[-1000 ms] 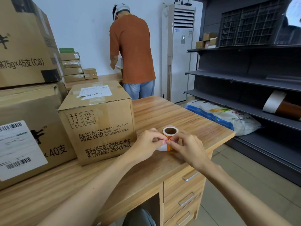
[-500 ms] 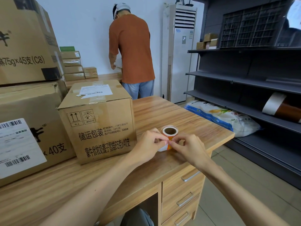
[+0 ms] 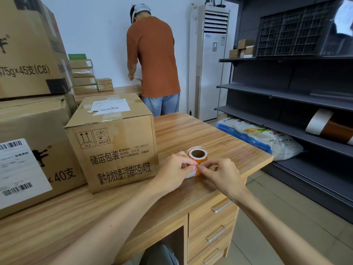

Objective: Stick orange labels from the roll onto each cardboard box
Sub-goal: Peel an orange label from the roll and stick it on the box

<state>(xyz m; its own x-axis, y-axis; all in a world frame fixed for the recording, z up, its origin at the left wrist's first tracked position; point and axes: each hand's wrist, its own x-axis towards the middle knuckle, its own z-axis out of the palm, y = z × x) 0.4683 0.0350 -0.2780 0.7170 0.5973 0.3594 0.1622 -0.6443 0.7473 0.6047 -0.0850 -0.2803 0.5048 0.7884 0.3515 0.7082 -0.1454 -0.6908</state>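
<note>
Both hands, left hand [image 3: 174, 170] and right hand [image 3: 219, 174], pinch at the label roll [image 3: 197, 155] standing on the worktop [image 3: 191, 131], just right of the nearest cardboard box [image 3: 114, 142]. Bigger boxes [image 3: 28, 131] crowd the left, another person [image 3: 152, 60] works behind, and dark shelves [image 3: 286, 92] line the right.

Head-worn wide-angle view, facing forward and down over the desk [image 3: 191, 131] from its near edge. The forearms enter from the bottom margin, and the left hand [image 3: 172, 172] and right hand [image 3: 219, 175] lie close below the lens at the label roll [image 3: 198, 153], mid-frame. Cardboard boxes [image 3: 114, 142] fill the left, shelving [image 3: 286, 94] the right.
</note>
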